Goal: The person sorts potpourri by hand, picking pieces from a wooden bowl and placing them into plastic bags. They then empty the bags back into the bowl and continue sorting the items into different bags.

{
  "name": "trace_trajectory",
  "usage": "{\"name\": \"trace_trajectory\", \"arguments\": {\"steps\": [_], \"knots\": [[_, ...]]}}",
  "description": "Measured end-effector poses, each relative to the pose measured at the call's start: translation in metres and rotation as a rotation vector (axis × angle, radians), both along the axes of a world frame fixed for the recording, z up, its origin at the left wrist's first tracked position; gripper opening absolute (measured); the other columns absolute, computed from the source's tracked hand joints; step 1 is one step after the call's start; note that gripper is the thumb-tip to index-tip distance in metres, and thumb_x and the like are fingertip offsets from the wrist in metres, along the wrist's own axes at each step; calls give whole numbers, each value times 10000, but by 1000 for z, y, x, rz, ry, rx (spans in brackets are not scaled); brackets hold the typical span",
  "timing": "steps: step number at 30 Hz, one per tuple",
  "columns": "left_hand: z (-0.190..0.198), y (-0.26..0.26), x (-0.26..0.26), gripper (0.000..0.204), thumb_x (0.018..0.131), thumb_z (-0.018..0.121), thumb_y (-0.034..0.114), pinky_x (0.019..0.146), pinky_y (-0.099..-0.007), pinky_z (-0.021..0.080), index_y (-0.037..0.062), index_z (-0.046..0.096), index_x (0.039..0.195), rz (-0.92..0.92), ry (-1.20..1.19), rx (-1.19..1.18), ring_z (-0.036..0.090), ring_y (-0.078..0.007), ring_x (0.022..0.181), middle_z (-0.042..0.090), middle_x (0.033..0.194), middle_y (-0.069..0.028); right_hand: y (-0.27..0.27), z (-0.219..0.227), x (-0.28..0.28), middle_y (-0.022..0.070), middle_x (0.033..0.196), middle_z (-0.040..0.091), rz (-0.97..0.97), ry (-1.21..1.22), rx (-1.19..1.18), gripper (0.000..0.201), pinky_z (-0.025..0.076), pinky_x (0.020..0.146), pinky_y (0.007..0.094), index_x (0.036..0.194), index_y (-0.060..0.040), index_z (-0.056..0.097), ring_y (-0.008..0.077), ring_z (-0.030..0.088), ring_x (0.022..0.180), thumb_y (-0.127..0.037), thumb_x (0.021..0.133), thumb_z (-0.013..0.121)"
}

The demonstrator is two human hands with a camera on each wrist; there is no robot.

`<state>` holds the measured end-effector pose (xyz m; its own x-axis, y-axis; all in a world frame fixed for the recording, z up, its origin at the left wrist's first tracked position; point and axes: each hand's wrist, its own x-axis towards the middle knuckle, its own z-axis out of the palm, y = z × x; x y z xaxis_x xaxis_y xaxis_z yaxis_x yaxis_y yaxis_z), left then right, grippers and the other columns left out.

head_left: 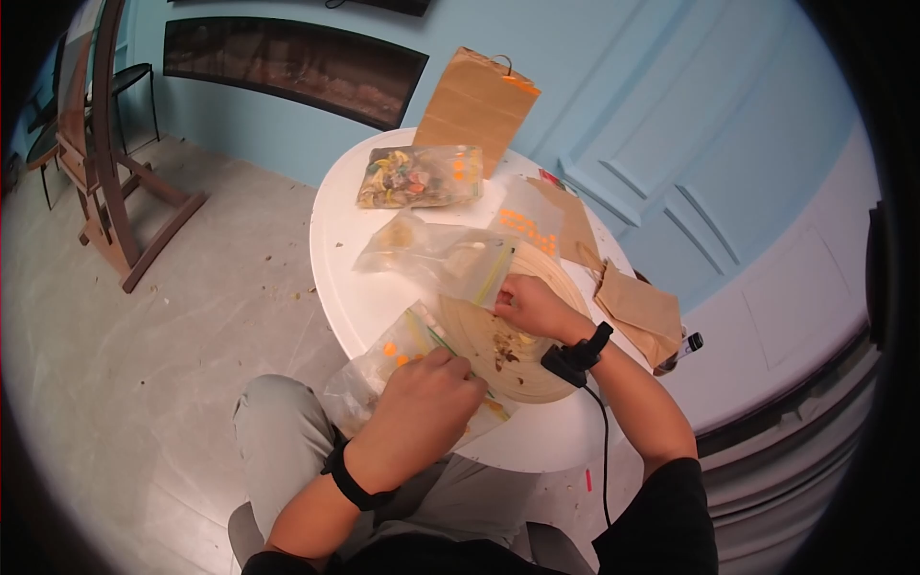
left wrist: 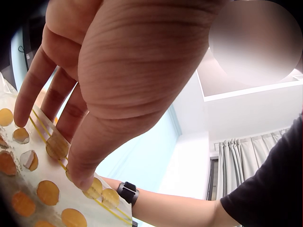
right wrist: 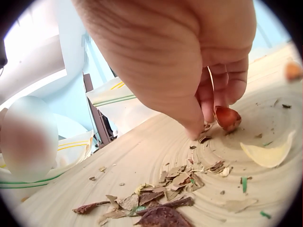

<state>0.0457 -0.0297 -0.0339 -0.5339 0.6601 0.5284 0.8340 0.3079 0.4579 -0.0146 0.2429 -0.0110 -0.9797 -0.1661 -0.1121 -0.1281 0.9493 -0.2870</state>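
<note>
My left hand point(head_left: 419, 402) pinches the zip edge of a clear plastic bag point(left wrist: 60, 194) printed with orange dots, thumb on the near side and fingers on the far side. The bag hangs tilted at the table's front. Low over a round wooden plate point(head_left: 537, 379), my right hand point(head_left: 539, 309) has its thumb and fingertips drawn together on a small brown flake point(right wrist: 207, 126). Right by those fingertips sits a reddish-brown, cup-shaped dried piece point(right wrist: 228, 118). A pale yellow curved peel point(right wrist: 269, 153) and a heap of dry leaf bits point(right wrist: 161, 196) lie on the plate.
Another zip bag point(head_left: 422, 249) lies beyond the plate, overlapping its edge. Farther back are a filled bag of colourful dried pieces point(head_left: 417, 179) and an upright brown paper bag point(head_left: 474, 105). A folded paper bag point(head_left: 640, 311) lies at the right edge of the white table point(head_left: 331, 240).
</note>
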Motion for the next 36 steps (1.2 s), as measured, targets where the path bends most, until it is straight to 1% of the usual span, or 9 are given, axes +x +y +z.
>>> {"name": "trace_trajectory", "arguments": {"steps": [4, 11, 14, 17, 20, 23, 29, 32, 36], "knots": [[-4, 1, -1, 48, 707, 681, 48, 703, -394, 546, 69, 656, 742, -23, -10, 58, 637, -279, 859, 614, 796, -84, 0, 8, 15, 142, 902, 720, -16, -103, -63, 177, 535, 736, 345, 995, 5, 714, 256, 691, 802, -137, 891, 733], [-5, 0, -1, 36, 716, 669, 42, 700, -394, 543, 63, 649, 737, -32, -9, 70, 634, -283, 861, 614, 799, -91, 6, 11, 42, 161, 913, 732, 193, -103, -75, 164, 545, 772, 343, 1049, -4, 719, 273, 705, 830, -128, 958, 662], [-4, 1, 0, 35, 717, 670, 41, 701, -395, 544, 60, 647, 735, -38, -11, 65, 634, -284, 866, 613, 798, -93, -4, 16, 56, 126, 908, 724, -69, -41, -151, 168, 529, 767, 346, 1080, -6, 715, 234, 680, 841, -126, 977, 656], [-5, 2, 1, 34, 733, 687, 60, 705, -388, 548, 69, 672, 761, -39, 6, 33, 640, -273, 862, 627, 808, -80, -6, 17, 64, 139, 952, 704, -147, -151, -113, 216, 526, 789, 344, 1150, -1, 684, 240, 673, 874, -142, 992, 642], [-5, 3, 2, 47, 749, 703, 78, 722, -379, 555, 75, 707, 795, -50, 1, -12, 650, -262, 865, 649, 829, -69, 0, 0, 68, 154, 989, 675, -19, -68, -69, 249, 525, 810, 337, 1181, 15, 652, 234, 669, 892, -147, 991, 644], [-10, 6, 1, 30, 737, 697, 63, 739, -383, 557, 62, 702, 767, -91, -38, -3, 650, -280, 890, 658, 836, -86, -2, -10, 69, 180, 946, 675, 12, 23, -147, 229, 536, 800, 379, 1072, 50, 661, 323, 683, 886, -158, 983, 630], [-8, 2, -5, 54, 775, 760, 111, 780, -386, 550, 78, 760, 817, -141, -127, -87, 655, -283, 894, 692, 839, -65, -12, -1, 68, 164, 937, 682, -45, -155, -267, 201, 537, 785, 363, 1017, 44, 661, 279, 692, 874, -150, 981, 620], [-1, -1, -5, 64, 768, 759, 102, 825, -397, 537, 59, 750, 815, -145, -158, -94, 648, -294, 924, 694, 845, -80, -17, 9, 65, 136, 988, 663, -105, -307, -238, 219, 526, 832, 329, 1115, 19, 643, 213, 680, 908, -161, 991, 637], [-2, -1, -6, 67, 759, 742, 81, 868, -407, 521, 36, 737, 810, -149, -156, -98, 639, -305, 950, 703, 858, -90, -7, -17, 73, 140, 1023, 643, -19, -68, -272, 255, 526, 838, 329, 1159, -4, 628, 213, 663, 939, -181, 980, 665]]}}
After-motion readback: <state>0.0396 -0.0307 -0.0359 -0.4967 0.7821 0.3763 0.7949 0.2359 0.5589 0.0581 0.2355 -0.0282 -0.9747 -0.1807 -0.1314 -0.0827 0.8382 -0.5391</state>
